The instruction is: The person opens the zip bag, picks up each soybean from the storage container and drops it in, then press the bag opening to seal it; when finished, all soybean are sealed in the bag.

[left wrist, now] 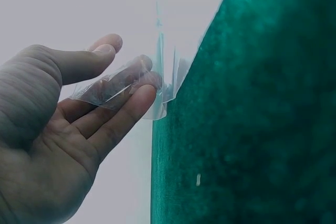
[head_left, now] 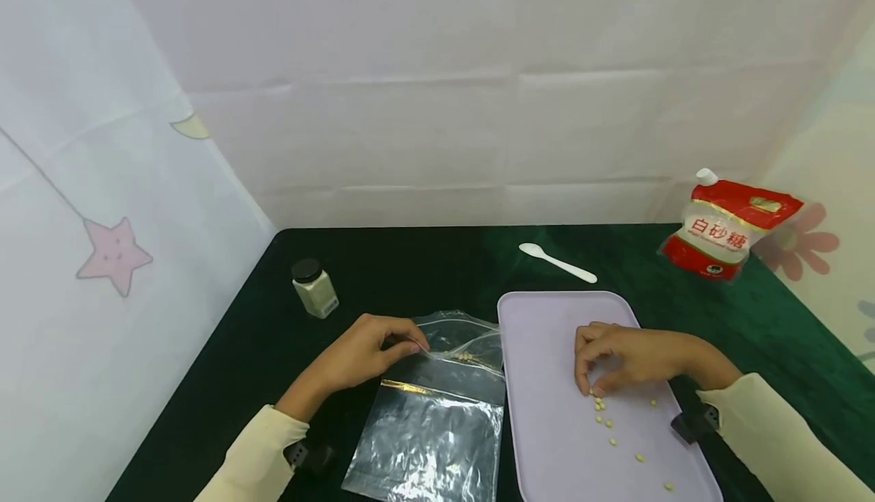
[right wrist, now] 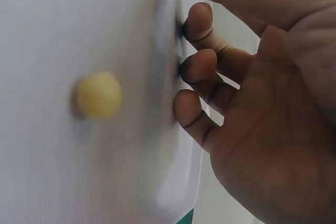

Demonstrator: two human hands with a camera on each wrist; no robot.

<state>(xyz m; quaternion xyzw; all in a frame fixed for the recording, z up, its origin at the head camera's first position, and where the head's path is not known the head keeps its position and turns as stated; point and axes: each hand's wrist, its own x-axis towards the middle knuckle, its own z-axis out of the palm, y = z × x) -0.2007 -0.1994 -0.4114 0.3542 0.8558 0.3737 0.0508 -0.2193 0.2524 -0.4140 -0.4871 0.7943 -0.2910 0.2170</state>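
My left hand (head_left: 378,348) pinches the upper left edge of a clear zip bag (head_left: 437,441) that lies flat left of the tray. Several small yellow beans lie inside, below its mouth. In the left wrist view, clear film of the bag (left wrist: 167,90) runs between thumb and fingers. Over the pale lilac tray (head_left: 547,335), my right hand (head_left: 632,355) points down, thumb and forefinger tips together at a yellow bean (head_left: 592,392). Other loose beans (head_left: 609,424) trail toward the tray's near right. One bean (right wrist: 98,95) shows close up in the right wrist view; the forefinger and thumb tips are hidden there.
A small jar (head_left: 315,289) with a black lid stands back left. A white plastic spoon (head_left: 557,263) lies behind the tray. At the back right is a red and white sugar pouch (head_left: 724,228) with a white cap. Dark green cloth (head_left: 410,266) covers the table.
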